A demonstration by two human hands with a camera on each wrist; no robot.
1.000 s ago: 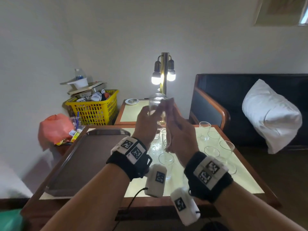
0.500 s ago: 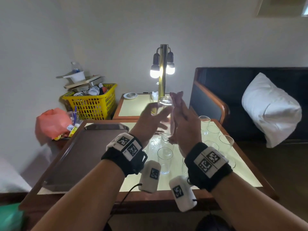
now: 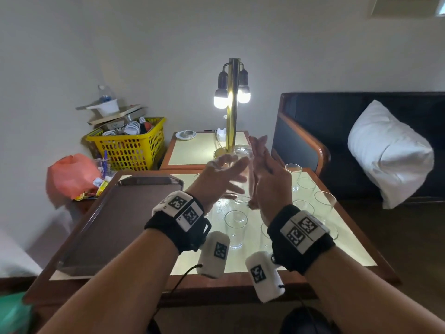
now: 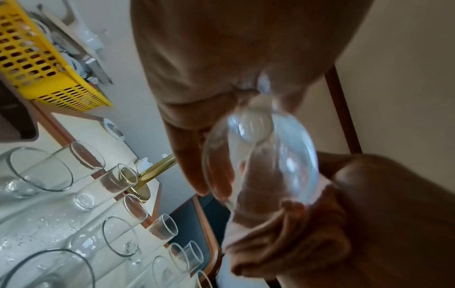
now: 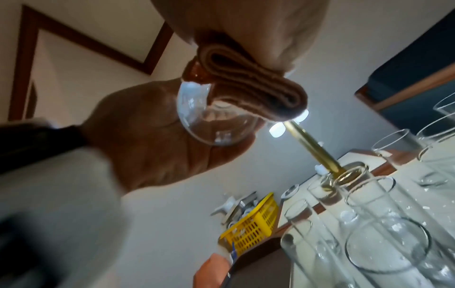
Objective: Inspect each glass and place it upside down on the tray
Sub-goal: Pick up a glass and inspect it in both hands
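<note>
A clear glass (image 3: pixel 244 174) is held in the air above the table, pressed between my two flat palms. My left hand (image 3: pixel 224 174) lies against its left side with straight fingers. My right hand (image 3: pixel 267 172) presses its right side, fingers straight and pointing up. In both wrist views the glass (image 4: pixel 261 155) (image 5: pixel 211 120) shows its open mouth toward the camera. The brown tray (image 3: pixel 108 220) lies on the left half of the table with nothing on it. Several more glasses (image 3: pixel 236 227) stand upright on the wet right half.
A lit brass lamp (image 3: pixel 232 104) stands on a side table (image 3: pixel 192 150) behind. A yellow basket (image 3: pixel 130 145) and an orange bag (image 3: pixel 69 174) sit at the back left. A dark sofa with a white pillow (image 3: pixel 390 153) borders the right.
The left hand's fingers have straightened from a grip on the glass. The glass now sits between both flat palms and is lower, below the lamp bulbs.
</note>
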